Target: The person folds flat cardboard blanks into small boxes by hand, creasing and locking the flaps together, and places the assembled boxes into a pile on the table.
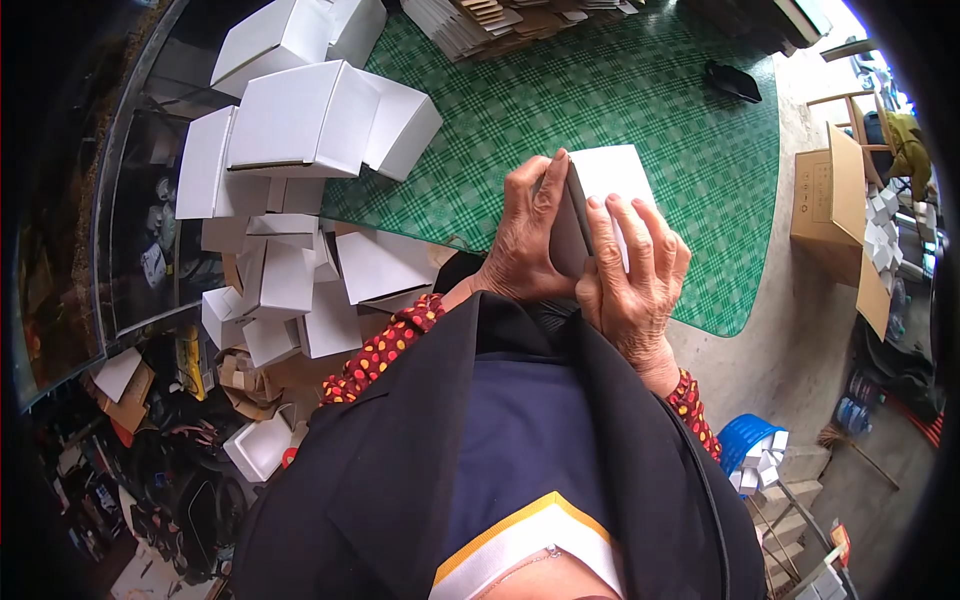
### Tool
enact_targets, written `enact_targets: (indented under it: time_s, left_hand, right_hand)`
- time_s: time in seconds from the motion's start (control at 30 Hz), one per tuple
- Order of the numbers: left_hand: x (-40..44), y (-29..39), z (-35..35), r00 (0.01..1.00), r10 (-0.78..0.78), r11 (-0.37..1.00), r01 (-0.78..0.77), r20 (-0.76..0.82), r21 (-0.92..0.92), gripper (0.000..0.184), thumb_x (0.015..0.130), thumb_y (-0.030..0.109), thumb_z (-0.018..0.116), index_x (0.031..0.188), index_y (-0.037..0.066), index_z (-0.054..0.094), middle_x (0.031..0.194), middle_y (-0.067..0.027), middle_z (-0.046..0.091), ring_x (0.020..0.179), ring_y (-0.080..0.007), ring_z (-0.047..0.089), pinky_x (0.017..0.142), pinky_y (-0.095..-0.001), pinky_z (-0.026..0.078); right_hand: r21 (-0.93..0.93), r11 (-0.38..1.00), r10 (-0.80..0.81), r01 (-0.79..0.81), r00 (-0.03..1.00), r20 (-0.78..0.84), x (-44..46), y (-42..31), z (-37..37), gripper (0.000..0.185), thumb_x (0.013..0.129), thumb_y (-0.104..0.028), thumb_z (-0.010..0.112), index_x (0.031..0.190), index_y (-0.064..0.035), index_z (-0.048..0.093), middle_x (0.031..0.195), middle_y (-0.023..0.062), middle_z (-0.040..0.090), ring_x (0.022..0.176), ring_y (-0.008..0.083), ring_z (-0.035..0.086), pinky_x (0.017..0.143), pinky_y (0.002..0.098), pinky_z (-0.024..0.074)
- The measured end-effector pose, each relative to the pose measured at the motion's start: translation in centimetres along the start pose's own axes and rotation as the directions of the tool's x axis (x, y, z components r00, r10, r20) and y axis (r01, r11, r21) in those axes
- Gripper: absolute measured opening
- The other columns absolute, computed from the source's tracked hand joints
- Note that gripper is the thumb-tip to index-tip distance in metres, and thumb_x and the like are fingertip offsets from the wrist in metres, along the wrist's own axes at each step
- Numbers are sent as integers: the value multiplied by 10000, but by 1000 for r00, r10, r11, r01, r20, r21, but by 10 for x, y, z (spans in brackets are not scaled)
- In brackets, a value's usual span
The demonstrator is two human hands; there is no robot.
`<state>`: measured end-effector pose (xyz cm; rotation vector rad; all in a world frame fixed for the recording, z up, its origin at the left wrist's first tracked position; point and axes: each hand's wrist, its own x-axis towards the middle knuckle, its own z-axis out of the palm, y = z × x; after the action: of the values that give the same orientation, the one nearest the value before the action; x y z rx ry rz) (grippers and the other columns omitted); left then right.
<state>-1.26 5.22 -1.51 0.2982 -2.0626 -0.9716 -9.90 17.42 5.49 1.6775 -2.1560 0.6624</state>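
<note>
Close to my body, both hands hold a white cardboard box at the near edge of the green checked table. My left hand grips its left side, with the fingertips at the upper corner and the thumb lower down. My right hand lies across the white face, its fingers bent over it and its thumb near the lower edge. A grey-brown side of the box shows between the hands. The box's underside is hidden.
White boxes are piled at the left, some on the table and several lower down. Flat cardboard pieces lie at the far edge. A black object rests far right. An open brown carton and a blue basket hold small white boxes.
</note>
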Motion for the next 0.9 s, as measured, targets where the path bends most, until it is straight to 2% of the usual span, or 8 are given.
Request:
enact_targets:
  time_s: [0.37,0.5,0.57,0.63,0.73,0.77,0.83,0.9]
  left_hand:
    - [-11,-4,-3,1000,-23,1000,23,0,0,1197,528,243,917,1574,93,353,1414,-212,365,1232,-378,444,1046,-491,438]
    - [-9,11,-38,994,-42,998,47,100,-48,1169,475,264,943,1513,105,430,1405,-185,381,1243,-368,446,1031,-475,461]
    - [-11,20,-71,993,-80,997,78,91,20,1171,435,308,962,1474,109,460,1418,-154,391,1269,-369,455,1066,-478,451]
    - [-27,22,-111,980,-166,982,175,105,-77,1163,443,311,957,1474,104,462,1435,-156,389,1269,-360,470,1088,-474,428]
    - [-63,42,-195,889,-426,893,383,167,235,1142,489,359,932,1490,97,449,1460,-159,423,1278,-369,480,1092,-481,408]
    - [-75,51,-223,842,-519,855,510,148,97,1101,539,457,860,1492,91,447,1453,-163,445,1292,-400,472,1086,-509,399]
    - [-89,83,-259,756,-650,753,654,-70,76,1044,581,527,770,1474,88,456,1453,-168,459,1295,-413,468,1053,-534,393]
    - [-99,105,-290,645,-760,643,764,-82,54,937,636,500,713,1451,107,470,1435,-181,474,1259,-415,470,1008,-536,393]
  right_hand:
    - [-28,995,-100,100,995,0,2,-6,3,491,807,-163,639,1291,-89,684,1318,81,644,1229,314,593,997,484,427]
    - [375,925,-50,59,998,-34,0,1,-10,382,867,-174,627,1229,-82,709,1236,76,676,1194,303,600,995,471,442]
    - [421,907,-10,36,998,-64,0,6,-8,362,870,-158,631,1215,-81,712,1217,76,680,1176,299,602,989,461,450]
    - [487,873,88,-15,988,-128,0,14,-7,324,876,-127,641,1187,-79,718,1179,76,689,1139,292,608,977,441,464]
    - [505,861,132,-50,983,-127,-3,26,5,306,867,-93,654,1166,-79,721,1149,72,694,1103,286,611,960,420,479]
    - [488,870,130,-68,987,-93,-7,29,14,308,855,-74,663,1158,-80,720,1139,68,694,1085,284,611,949,409,487]
    - [452,887,125,-100,992,-26,-10,34,26,317,831,-37,681,1143,-83,718,1118,59,695,1050,279,613,927,387,502]
    - [440,895,95,-77,995,-20,-7,38,31,322,822,-26,686,1138,-85,716,1110,53,696,1038,274,615,913,382,508]
